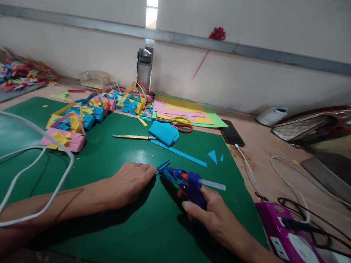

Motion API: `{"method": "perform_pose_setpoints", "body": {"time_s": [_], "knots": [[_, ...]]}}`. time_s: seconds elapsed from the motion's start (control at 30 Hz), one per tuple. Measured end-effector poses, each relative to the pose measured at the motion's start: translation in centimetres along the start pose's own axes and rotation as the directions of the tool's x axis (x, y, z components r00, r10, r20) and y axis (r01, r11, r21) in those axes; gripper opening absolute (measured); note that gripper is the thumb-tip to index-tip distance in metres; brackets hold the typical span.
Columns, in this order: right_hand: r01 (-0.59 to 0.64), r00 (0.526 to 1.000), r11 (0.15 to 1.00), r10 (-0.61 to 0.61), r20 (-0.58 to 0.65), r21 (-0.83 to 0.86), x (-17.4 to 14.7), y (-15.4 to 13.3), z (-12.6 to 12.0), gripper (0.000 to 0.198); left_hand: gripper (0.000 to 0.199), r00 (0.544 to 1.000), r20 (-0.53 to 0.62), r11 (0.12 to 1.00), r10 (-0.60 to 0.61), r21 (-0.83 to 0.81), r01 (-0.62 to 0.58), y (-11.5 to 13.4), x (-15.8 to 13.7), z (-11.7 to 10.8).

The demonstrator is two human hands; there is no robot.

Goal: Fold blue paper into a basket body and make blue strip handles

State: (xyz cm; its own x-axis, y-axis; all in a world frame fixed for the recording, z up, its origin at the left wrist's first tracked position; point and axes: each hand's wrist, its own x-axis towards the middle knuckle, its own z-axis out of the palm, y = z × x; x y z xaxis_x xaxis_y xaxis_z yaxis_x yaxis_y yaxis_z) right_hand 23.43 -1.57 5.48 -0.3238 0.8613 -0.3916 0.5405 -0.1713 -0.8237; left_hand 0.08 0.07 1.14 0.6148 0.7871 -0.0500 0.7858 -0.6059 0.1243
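Note:
My right hand (212, 212) is wrapped round a blue hot glue gun (189, 184), a clear glue stick (212, 183) poking out of its back and a small red light lit on its side. The gun's nozzle end meets a small folded piece of blue paper (163, 165). My left hand (133, 182) pinches that paper by its left end, just above the green mat (131, 226). Beyond them lie a blue folded paper piece (163, 132), a long blue paper strip (181, 153) and a craft knife (134, 137).
Several small paper baskets (67, 138) with bows line the mat's far left. Scissors (182, 124) lie by stacked coloured paper (182, 109). A bottle (144, 69) stands against the wall. At right are a phone (232, 132) and a purple power strip (282, 226); white cable (61, 142) loops at left.

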Motion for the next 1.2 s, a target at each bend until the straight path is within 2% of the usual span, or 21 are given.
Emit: {"method": "perform_pose_setpoints", "body": {"time_s": [0.23,0.43,0.6,0.8,1.2], "knots": [[-0.026,1.000,0.998,0.026,0.008,-0.063,-0.4,0.1,-0.3,0.026,0.023,1.000,0.017,1.000,-0.017,-0.026,0.017,0.1,0.0,-0.3],[-0.008,1.000,0.990,0.006,-0.016,-0.138,-0.4,1.3,-0.6,0.034,0.020,0.999,0.050,0.993,-0.014,-0.118,0.020,0.2,0.2,-0.1],[0.009,0.999,0.982,-0.016,-0.034,-0.190,-0.1,1.9,-1.0,0.033,0.019,0.997,0.073,0.991,-0.026,-0.131,0.035,0.2,0.2,-0.3],[-0.043,0.997,0.968,0.026,-0.073,-0.246,0.1,1.6,-1.5,0.033,0.020,0.994,0.101,0.988,-0.030,-0.146,0.044,0.2,0.2,-0.7],[-0.058,0.993,0.969,0.031,-0.114,-0.240,0.4,1.5,-1.6,0.035,0.020,0.996,0.074,0.990,-0.052,-0.127,0.061,0.2,0.3,-0.7]]}}
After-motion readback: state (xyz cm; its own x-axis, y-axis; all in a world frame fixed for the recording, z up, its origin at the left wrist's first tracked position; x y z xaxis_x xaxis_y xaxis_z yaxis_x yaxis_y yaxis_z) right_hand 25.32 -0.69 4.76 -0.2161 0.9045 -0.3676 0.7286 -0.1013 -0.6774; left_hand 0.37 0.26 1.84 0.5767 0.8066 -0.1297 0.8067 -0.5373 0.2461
